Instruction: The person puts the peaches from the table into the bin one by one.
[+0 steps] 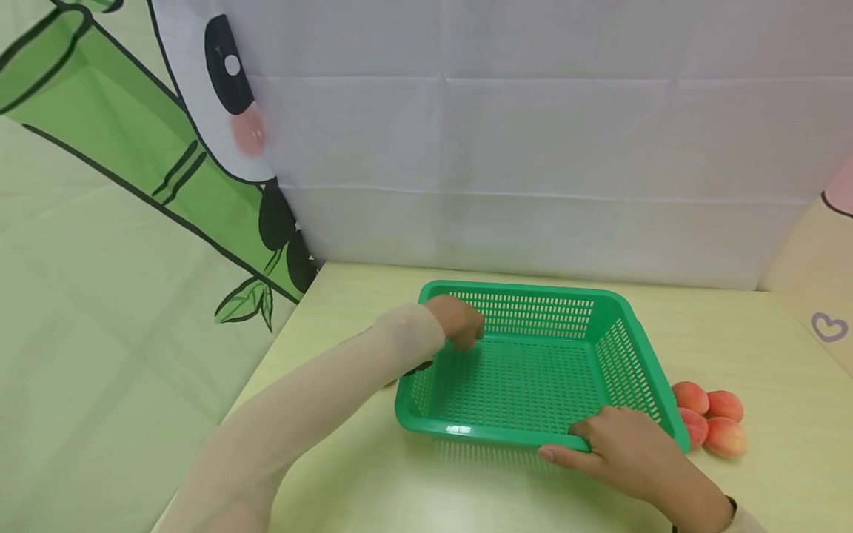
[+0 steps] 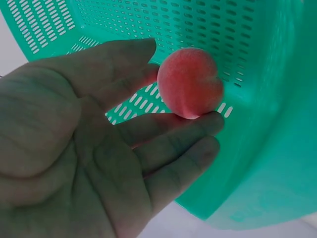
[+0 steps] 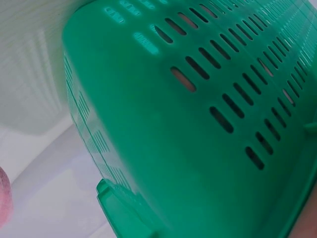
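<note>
the left grip [image 1: 460, 322] holds a peach [image 2: 190, 83] inside the green basket [image 1: 520, 381], the right grip [image 1: 623, 451] clasping its near rim [image 1: 486, 433].

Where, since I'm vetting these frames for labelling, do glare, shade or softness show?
Head view: small white glare on the near rim of the green basket; left wrist view: the left hand lies in dim shade, the peach brighter; right wrist view: striped light and shadow on the table, and another peach at the left edge looks soft.
</note>
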Motion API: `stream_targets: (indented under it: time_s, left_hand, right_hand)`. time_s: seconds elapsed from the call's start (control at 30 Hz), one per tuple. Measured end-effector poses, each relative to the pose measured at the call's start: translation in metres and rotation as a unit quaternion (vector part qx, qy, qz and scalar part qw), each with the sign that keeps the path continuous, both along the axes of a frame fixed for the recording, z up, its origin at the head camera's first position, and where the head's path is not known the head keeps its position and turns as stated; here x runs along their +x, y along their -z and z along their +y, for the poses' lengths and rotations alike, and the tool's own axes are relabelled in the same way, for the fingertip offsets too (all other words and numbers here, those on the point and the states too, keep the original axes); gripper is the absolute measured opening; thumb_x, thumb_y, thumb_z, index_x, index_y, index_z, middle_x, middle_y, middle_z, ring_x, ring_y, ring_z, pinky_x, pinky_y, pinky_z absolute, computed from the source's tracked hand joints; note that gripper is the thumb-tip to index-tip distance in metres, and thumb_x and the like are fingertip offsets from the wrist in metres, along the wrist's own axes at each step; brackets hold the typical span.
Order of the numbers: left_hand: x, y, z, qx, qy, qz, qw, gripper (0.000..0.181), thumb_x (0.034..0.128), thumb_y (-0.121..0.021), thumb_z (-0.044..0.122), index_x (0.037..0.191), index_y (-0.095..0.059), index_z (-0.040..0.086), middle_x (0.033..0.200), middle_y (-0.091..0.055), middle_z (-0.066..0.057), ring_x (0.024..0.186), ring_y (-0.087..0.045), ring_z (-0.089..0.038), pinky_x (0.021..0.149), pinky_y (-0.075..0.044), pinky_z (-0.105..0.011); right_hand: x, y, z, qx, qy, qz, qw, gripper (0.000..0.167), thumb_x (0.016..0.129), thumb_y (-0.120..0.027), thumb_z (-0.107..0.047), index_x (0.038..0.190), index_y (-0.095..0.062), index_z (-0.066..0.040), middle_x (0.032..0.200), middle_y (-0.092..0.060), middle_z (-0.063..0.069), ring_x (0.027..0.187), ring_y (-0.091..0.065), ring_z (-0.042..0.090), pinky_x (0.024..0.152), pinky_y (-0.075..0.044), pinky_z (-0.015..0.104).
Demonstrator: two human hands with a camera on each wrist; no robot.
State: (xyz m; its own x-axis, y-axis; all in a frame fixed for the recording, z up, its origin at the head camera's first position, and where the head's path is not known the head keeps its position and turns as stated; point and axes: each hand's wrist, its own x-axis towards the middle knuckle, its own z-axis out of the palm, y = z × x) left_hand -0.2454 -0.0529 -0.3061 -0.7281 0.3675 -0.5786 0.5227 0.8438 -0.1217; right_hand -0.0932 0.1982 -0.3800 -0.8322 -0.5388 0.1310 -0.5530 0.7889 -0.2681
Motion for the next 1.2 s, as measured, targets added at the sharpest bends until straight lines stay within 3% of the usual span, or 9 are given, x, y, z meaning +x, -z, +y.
stream_targets:
  time_s: [0.23, 0.47, 0.67, 0.83, 0.93, 1.07, 1.13, 1.2]
  left_hand:
    - [0.002, -0.003, 0.004, -0.018, -0.009, -0.009, 0.9998, 0.049, 0.1141, -0.042, 0.018, 0.161, -0.05, 0.028, 0.166, -0.046, 0.006, 0.153, -0.042, -0.021, 0.116, -0.044, -0.037]
    - [0.005, -0.002, 0.008, -0.027, -0.026, -0.002, 0.9993, 0.05, 0.113, -0.042, 0.015, 0.16, -0.052, 0.031, 0.167, -0.045, 0.006, 0.153, -0.043, -0.02, 0.092, -0.044, -0.032]
    - [0.008, -0.003, 0.01, -0.041, -0.023, 0.006, 0.9989, 0.052, 0.1127, -0.042, 0.014, 0.16, -0.051, 0.032, 0.166, -0.045, 0.007, 0.149, -0.047, -0.017, 0.087, -0.042, -0.032]
    - [0.003, 0.001, 0.01, -0.045, -0.016, 0.002, 0.9989, 0.053, 0.1118, -0.044, 0.013, 0.16, -0.05, 0.032, 0.167, -0.045, 0.006, 0.122, -0.056, -0.013, 0.076, -0.038, -0.031]
    - [-0.001, 0.004, 0.01, -0.049, -0.015, 0.001, 0.9987, 0.054, 0.1104, -0.044, 0.011, 0.16, -0.051, 0.033, 0.167, -0.044, 0.006, 0.101, -0.052, -0.013, 0.069, -0.035, -0.031]
    - [-0.005, 0.006, 0.011, -0.061, -0.007, -0.003, 0.9981, 0.055, 0.1103, -0.044, 0.011, 0.161, -0.049, 0.033, 0.167, -0.044, 0.007, 0.073, -0.036, -0.012, 0.059, -0.029, -0.029]
    - [-0.004, 0.005, 0.012, -0.072, 0.001, -0.003, 0.9974, 0.053, 0.1113, -0.045, 0.013, 0.161, -0.049, 0.032, 0.167, -0.044, 0.007, 0.068, -0.031, -0.013, 0.058, -0.028, -0.029]
    - [-0.002, 0.004, 0.013, -0.086, 0.008, 0.003, 0.9962, 0.05, 0.1125, -0.049, 0.019, 0.161, -0.049, 0.032, 0.166, -0.046, 0.008, 0.069, -0.035, -0.011, 0.059, -0.03, -0.028]
  right_hand:
    - [0.0, 0.0, 0.0, -0.001, -0.001, -0.002, 1.0, 0.055, 0.099, -0.066, -0.064, 0.06, -0.043, -0.032, 0.06, -0.017, -0.02, 0.053, -0.025, -0.004, 0.051, -0.028, 0.021]
    - [0.0, 0.003, 0.001, -0.004, -0.001, -0.001, 1.0, 0.056, 0.099, -0.066, -0.064, 0.06, -0.041, -0.032, 0.061, -0.016, -0.02, 0.053, -0.024, -0.004, 0.051, -0.027, 0.021]
    - [-0.001, 0.003, 0.001, -0.003, -0.001, 0.0, 1.0, 0.056, 0.099, -0.066, -0.064, 0.06, -0.042, -0.032, 0.06, -0.017, -0.02, 0.053, -0.025, -0.004, 0.051, -0.027, 0.021]
    - [-0.001, 0.003, 0.001, -0.004, -0.003, 0.002, 1.0, 0.056, 0.099, -0.067, -0.064, 0.06, -0.042, -0.032, 0.06, -0.017, -0.02, 0.053, -0.024, -0.004, 0.051, -0.026, 0.021]
    - [0.0, 0.003, 0.001, -0.005, -0.006, 0.005, 1.0, 0.056, 0.099, -0.067, -0.064, 0.06, -0.041, -0.032, 0.061, -0.017, -0.02, 0.053, -0.024, -0.004, 0.05, -0.026, 0.021]
    - [0.0, 0.003, 0.001, -0.006, -0.005, 0.01, 0.9999, 0.057, 0.099, -0.067, -0.063, 0.06, -0.04, -0.032, 0.061, -0.016, -0.02, 0.053, -0.023, -0.004, 0.05, -0.025, 0.021]
    - [-0.001, 0.003, 0.001, -0.006, -0.002, 0.01, 0.9999, 0.057, 0.099, -0.067, -0.064, 0.06, -0.04, -0.032, 0.061, -0.016, -0.02, 0.053, -0.023, -0.004, 0.05, -0.025, 0.021]
    - [-0.001, 0.002, 0.001, -0.007, -0.002, 0.012, 0.9999, 0.057, 0.099, -0.067, -0.063, 0.06, -0.04, -0.032, 0.061, -0.016, -0.02, 0.053, -0.023, -0.004, 0.051, -0.025, 0.021]
